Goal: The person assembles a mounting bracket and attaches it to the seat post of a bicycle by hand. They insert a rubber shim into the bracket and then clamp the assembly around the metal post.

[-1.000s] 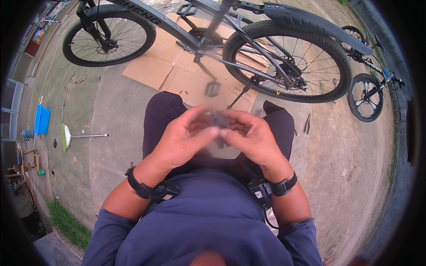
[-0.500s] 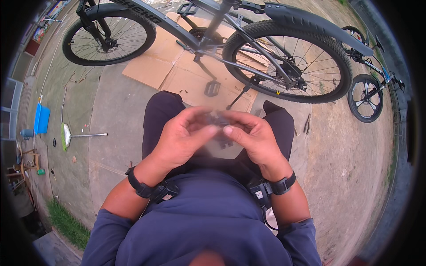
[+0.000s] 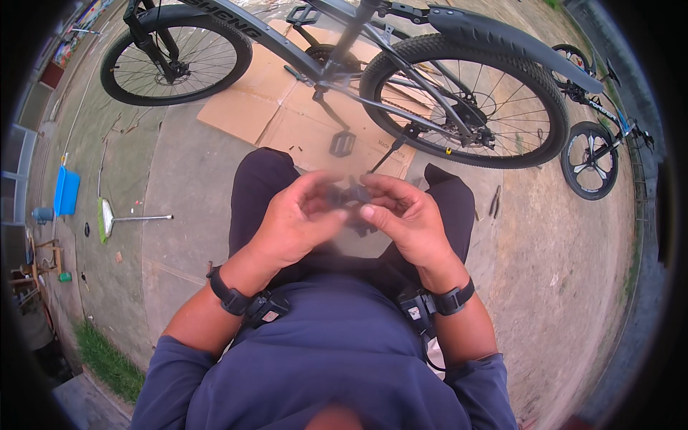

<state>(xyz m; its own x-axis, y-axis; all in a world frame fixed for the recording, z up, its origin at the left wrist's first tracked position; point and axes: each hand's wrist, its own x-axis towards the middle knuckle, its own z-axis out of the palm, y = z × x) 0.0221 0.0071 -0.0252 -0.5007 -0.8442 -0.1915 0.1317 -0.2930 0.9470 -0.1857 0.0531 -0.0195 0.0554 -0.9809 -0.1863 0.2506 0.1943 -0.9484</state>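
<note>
Above my lap a small dark part, notched at its lower end, sits between my two hands; a blur hides its exact kind. My right hand pinches it between thumb and fingers. My left hand curls toward its other side, the fingertips smeared by motion, so whether they touch it does not show. Beyond my knees a grey bicycle stands side-on, its kickstand and near pedal closest to my hands.
Flattened cardboard lies under the bicycle with a few small dark bits on it. Pliers rest on the concrete right of my knee. A broom and blue basin are at left; another bicycle stands at far right.
The fingers and thumb of my left hand have spread slightly apart at the dark part, showing more of it. My right hand keeps its pinch in nearly the same place.
</note>
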